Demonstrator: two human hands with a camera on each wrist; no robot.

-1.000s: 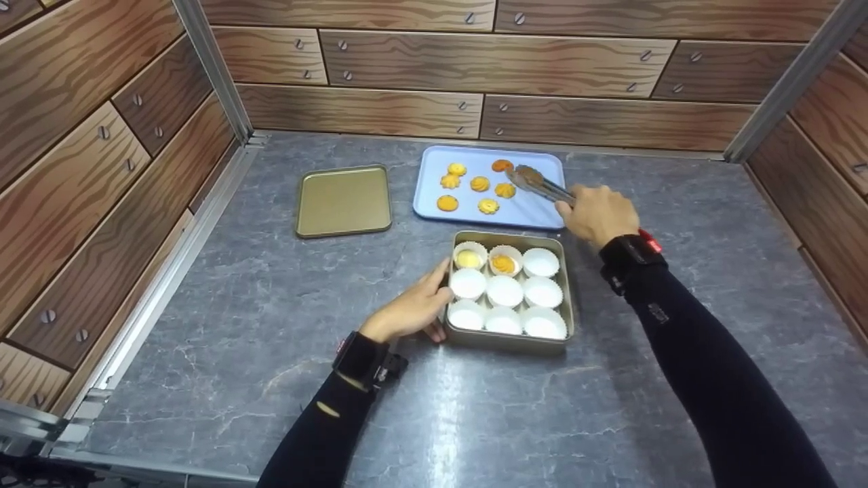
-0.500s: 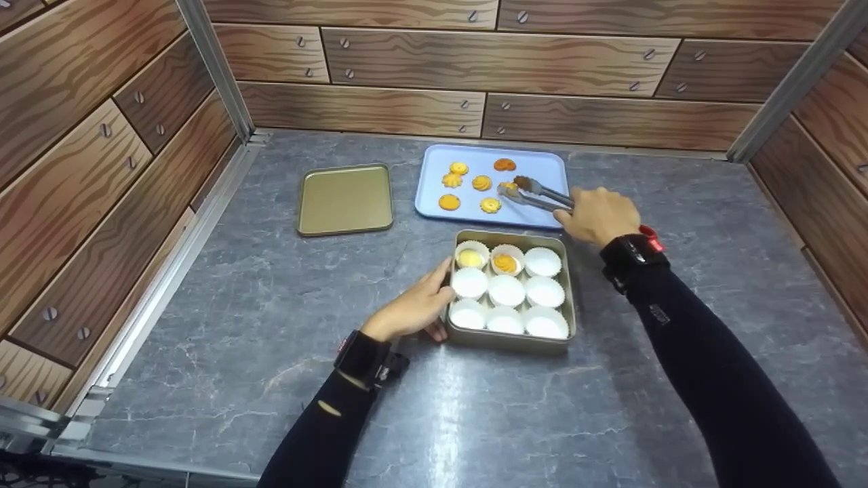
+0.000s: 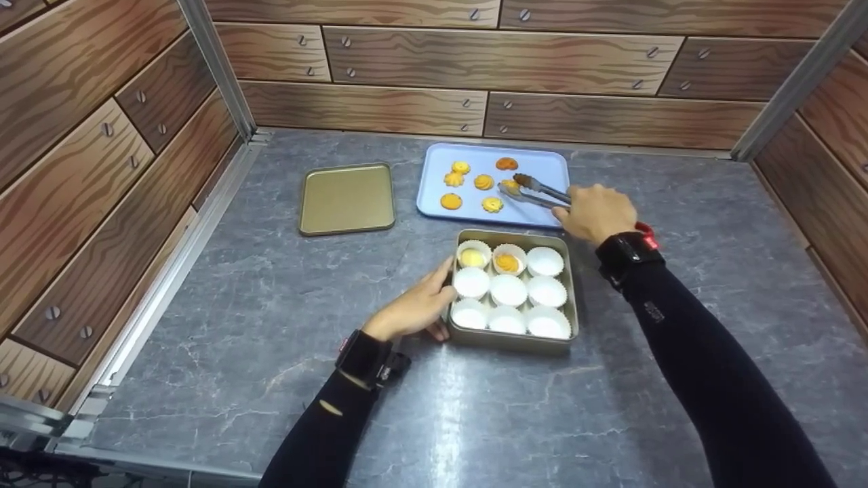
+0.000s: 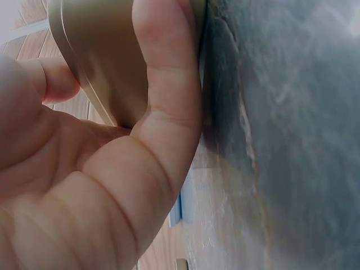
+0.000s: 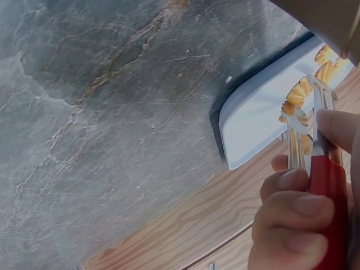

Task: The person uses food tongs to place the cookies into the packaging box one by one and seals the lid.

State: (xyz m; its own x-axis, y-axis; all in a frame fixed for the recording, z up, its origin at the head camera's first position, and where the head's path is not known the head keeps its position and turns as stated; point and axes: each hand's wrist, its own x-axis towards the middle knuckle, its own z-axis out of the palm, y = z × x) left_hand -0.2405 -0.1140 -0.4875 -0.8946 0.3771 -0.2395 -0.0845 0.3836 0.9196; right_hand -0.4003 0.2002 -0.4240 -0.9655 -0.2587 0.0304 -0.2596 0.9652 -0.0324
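Observation:
My left hand (image 3: 413, 306) rests against the left wall of a gold metal tin (image 3: 513, 342), its fingers lying along the outside. Paper cups (image 3: 508, 290) fill the tin in rows; a pale yellow cookie (image 3: 472, 257) and an orange swirled cookie (image 3: 506, 263) sit in two back-row cups. In my right hand (image 3: 598, 213) I hold metal tongs (image 3: 540, 192) with a red handle (image 5: 328, 208). The tong tips are over a blue tray (image 3: 434, 156), one on either side of a ridged cookie (image 5: 300, 90); whether they touch it is hard to tell.
Several other cookies lie spread on the blue tray, among them a round one (image 3: 451, 201) and a brown-orange one (image 3: 506, 164). A flat gold lid (image 3: 347, 198) lies left of the tray. Wood-patterned walls (image 3: 407, 61) enclose the grey marbled table (image 3: 271, 325).
The tongs have moved from beside the brown-orange cookie at the back down to the ridged cookie at the tray's right. My left hand stays at the tin.

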